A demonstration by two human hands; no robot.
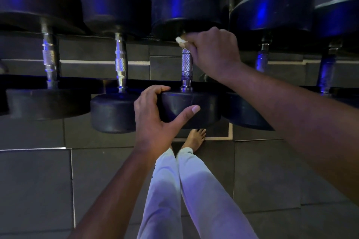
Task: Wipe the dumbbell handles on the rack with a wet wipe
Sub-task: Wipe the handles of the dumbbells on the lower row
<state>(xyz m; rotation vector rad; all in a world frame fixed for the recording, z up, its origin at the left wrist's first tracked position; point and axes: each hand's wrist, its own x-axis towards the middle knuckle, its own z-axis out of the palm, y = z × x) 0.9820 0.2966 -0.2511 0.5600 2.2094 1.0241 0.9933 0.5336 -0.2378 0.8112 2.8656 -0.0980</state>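
Several black dumbbells with knurled steel handles lie side by side on a rack. The middle dumbbell's handle (186,66) runs away from me. My right hand (211,52) is closed around the far end of that handle, pressing a white wet wipe (180,41) against it; only a corner of the wipe shows. My left hand (155,116) grips the left side of the same dumbbell's near head (196,106), thumb across its face.
Neighbouring dumbbells flank it closely: one handle (120,62) to the left, another (261,58) to the right, partly behind my right forearm. The rack's dark front rail (77,82) crosses under the handles. Below lie dark floor mats (38,180), my pale trousers and a bare foot (196,138).
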